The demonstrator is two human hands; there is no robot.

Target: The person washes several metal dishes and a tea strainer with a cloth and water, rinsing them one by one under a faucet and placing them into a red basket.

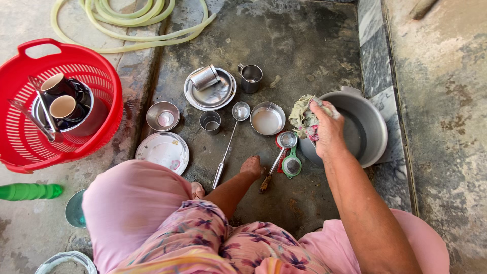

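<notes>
gripping one rag [303, 117], the right hand [327, 133] overhangs one big pot [373, 127] (left hand unseen); two strainers [289, 152] nearby.

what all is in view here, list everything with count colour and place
cloth: 1, pale green and pink, bunched in the right hand at the pot rim
large pot: 1, grey metal, right, on the floor
steel bowls: 2, silver, centre and left of centre
steel mugs: 3, silver, one lying on the steel plate, two upright
steel plate: 1, silver, top centre
ladle: 1, silver, centre
strainers: 2, red rim and green rim, beside the pot
white plate: 1, white, floral, left of centre
basket: 1, red, left, holding cups and a steel vessel
hose: 1, pale yellow-green, coiled at top
green bottle: 1, far left
right hand: grips the cloth
left hand: not in view
</notes>
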